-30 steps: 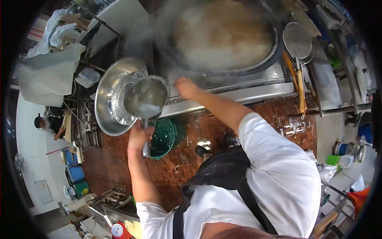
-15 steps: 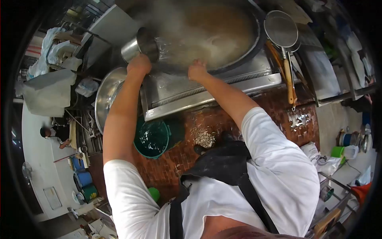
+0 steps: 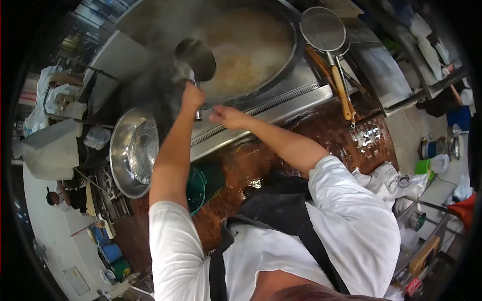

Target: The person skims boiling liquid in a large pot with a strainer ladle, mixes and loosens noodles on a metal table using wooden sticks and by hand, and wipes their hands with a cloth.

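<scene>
My left hand (image 3: 193, 97) is closed round the handle of a large metal ladle (image 3: 197, 60), whose bowl is over the left part of a big round vat (image 3: 291, 57) of steaming brownish liquid (image 3: 241, 47). Beside it on the right, my right hand (image 3: 224, 117) hangs over the stove's metal front edge (image 3: 266, 113), fingers partly spread and holding nothing. A wide steel basin (image 3: 118, 160) with water in it stands left of my left forearm. Steam blurs the area round the ladle.
Round strainers (image 3: 324, 29) with wooden handles lie right of the vat. A green bucket (image 3: 196, 190) stands on the wet brick floor (image 3: 236, 165). White bags (image 3: 389, 183) and racks are at the right. A person (image 3: 75, 198) is at the far left; part of another shows at the far right.
My left hand has carried the ladle from over the basin to the vat, and its bowl has turned. My right hand has drawn back slightly from the vat's rim.
</scene>
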`<state>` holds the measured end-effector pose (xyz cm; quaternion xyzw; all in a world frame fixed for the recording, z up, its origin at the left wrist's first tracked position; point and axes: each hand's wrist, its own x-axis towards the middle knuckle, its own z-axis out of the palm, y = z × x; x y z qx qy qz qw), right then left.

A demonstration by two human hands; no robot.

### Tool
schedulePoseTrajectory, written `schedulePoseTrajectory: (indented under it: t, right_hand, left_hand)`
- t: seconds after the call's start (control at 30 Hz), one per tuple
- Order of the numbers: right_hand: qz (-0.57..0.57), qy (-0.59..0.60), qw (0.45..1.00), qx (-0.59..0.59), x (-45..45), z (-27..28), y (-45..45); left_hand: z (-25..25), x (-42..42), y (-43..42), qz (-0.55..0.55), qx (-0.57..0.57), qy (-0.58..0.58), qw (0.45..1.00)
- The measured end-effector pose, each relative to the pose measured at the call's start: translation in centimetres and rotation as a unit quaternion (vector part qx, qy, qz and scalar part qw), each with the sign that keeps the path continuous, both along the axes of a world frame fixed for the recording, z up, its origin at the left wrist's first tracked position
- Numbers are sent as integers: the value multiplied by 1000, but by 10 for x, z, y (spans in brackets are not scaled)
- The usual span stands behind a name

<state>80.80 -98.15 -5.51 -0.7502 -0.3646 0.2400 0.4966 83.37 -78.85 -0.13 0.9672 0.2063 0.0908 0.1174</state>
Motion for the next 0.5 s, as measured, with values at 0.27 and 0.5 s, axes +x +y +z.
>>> schedulePoseTrajectory:
  t: [0.27, 0.5]
  right_hand:
    - [-29, 129, 989, 67, -41, 6, -25]
    - [-324, -193, 912, 163, -26, 30, -81]
  left_hand:
    - [-52, -60, -77, 112, -537, -233, 803]
    - [40, -95, -91, -308, -335, -125, 882]
